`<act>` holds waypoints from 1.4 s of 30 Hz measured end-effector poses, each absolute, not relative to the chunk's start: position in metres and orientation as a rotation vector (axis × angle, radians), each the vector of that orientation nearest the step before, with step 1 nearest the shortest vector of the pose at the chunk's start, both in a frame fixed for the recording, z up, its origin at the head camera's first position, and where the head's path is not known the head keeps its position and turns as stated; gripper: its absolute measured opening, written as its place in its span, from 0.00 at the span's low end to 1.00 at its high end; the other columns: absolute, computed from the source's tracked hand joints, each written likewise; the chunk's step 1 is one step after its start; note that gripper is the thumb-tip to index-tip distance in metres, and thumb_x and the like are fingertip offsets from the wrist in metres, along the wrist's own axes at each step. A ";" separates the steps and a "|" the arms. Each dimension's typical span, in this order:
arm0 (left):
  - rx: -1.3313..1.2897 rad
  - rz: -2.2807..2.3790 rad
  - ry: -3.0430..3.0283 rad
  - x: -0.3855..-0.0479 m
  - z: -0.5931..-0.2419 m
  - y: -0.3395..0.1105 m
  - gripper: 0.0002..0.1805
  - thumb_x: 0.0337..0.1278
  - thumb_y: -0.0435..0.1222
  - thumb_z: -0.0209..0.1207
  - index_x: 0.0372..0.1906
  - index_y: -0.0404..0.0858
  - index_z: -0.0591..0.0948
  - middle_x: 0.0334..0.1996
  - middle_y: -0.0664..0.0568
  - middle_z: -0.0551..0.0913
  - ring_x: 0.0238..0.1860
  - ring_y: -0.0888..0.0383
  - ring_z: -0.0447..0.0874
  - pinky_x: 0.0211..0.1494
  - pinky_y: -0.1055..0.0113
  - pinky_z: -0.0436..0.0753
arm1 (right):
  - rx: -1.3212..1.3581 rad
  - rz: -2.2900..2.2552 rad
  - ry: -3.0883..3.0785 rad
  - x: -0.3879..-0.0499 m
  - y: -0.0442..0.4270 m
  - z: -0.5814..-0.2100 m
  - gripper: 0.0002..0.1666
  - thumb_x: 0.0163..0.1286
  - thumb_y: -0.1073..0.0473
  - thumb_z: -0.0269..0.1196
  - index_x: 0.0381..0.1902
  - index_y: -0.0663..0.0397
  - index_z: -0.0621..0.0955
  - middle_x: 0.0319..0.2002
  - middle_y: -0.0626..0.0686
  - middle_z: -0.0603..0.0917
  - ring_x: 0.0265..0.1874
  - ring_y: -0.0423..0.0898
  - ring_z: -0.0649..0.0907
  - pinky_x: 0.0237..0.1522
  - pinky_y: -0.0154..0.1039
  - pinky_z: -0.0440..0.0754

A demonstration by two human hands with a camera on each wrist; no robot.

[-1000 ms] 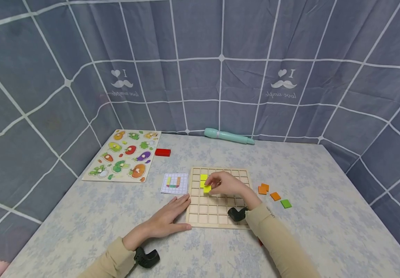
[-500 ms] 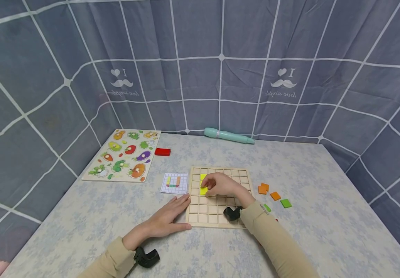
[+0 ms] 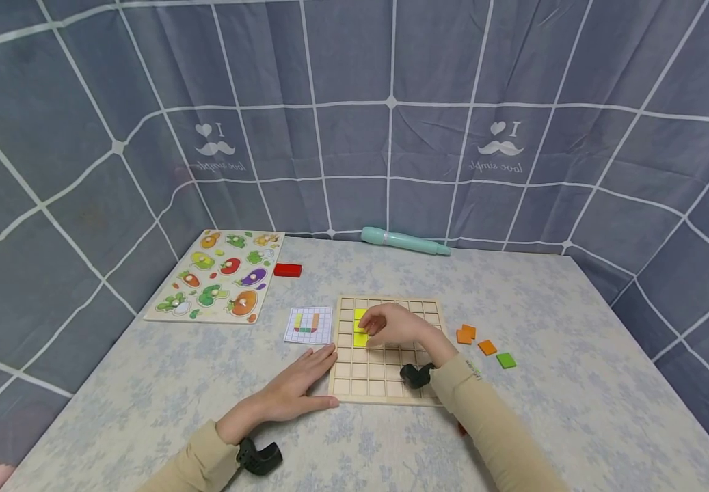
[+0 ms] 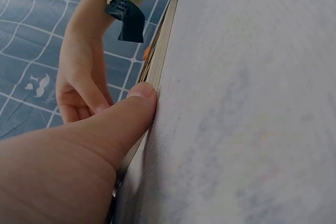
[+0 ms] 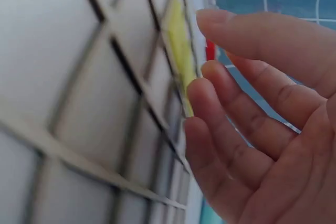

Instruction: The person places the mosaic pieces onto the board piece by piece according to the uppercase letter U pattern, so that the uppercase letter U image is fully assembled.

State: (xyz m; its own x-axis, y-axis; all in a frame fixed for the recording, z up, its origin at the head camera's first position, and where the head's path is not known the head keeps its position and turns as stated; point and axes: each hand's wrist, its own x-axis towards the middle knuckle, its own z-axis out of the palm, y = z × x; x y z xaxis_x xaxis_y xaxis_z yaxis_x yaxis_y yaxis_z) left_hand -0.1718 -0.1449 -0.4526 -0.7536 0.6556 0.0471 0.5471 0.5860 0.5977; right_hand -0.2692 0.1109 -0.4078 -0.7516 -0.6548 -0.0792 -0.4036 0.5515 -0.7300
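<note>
from a distance, i have my right hand [image 3: 396, 326] at yellow tiles [image 3: 359, 339] on a gridded wooden board [image 3: 359, 387].
the tiles line up near the board's far left corner; right fingers curve loosely, narrowly apart from the thumb, contact unclear; my left hand [image 3: 295, 386] has straight fingers touching the board's left edge.

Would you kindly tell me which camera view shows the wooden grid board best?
The head view: it shows the wooden grid board from above, almost whole, though the right hand and forearm hide part of it. The left wrist view shows just its side edge; the right wrist view, only a partly blurred close-up section.
</note>
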 end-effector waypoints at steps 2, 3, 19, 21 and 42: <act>1.007 0.904 2.633 -0.172 -0.453 -0.145 0.45 0.59 0.54 0.56 0.72 0.32 0.54 0.73 0.47 0.49 0.73 0.56 0.43 0.75 0.57 0.44 | -0.887 -1.019 2.443 -0.268 0.117 -0.400 0.18 0.59 0.64 0.68 0.48 0.61 0.80 0.44 0.54 0.81 0.38 0.44 0.81 0.43 0.36 0.81; 1.006 0.905 2.634 -0.171 -0.452 -0.145 0.45 0.59 0.54 0.56 0.72 0.32 0.54 0.73 0.47 0.49 0.73 0.56 0.43 0.75 0.57 0.44 | -0.902 -1.020 2.442 -0.267 0.121 -0.395 0.19 0.59 0.64 0.67 0.49 0.62 0.80 0.45 0.56 0.81 0.40 0.45 0.81 0.44 0.37 0.81; 1.022 0.927 2.627 -0.171 -0.451 -0.143 0.45 0.59 0.54 0.57 0.71 0.31 0.55 0.73 0.45 0.49 0.73 0.54 0.45 0.74 0.57 0.44 | -0.880 -1.115 2.478 -0.233 0.215 -0.339 0.20 0.62 0.55 0.66 0.51 0.55 0.79 0.47 0.52 0.80 0.47 0.52 0.79 0.51 0.43 0.79; 1.027 0.926 2.629 -0.171 -0.451 -0.144 0.45 0.59 0.54 0.57 0.71 0.31 0.55 0.73 0.45 0.49 0.73 0.53 0.45 0.74 0.56 0.44 | -0.877 -1.130 2.481 -0.227 0.226 -0.341 0.20 0.62 0.55 0.66 0.51 0.55 0.79 0.46 0.52 0.81 0.47 0.49 0.79 0.51 0.41 0.79; 1.038 0.931 2.641 -0.172 -0.452 -0.144 0.44 0.60 0.54 0.56 0.71 0.29 0.56 0.73 0.43 0.50 0.73 0.50 0.46 0.74 0.53 0.45 | -0.784 -1.293 2.328 -0.170 0.277 -0.406 0.17 0.62 0.60 0.66 0.46 0.63 0.80 0.41 0.56 0.83 0.39 0.45 0.82 0.42 0.36 0.82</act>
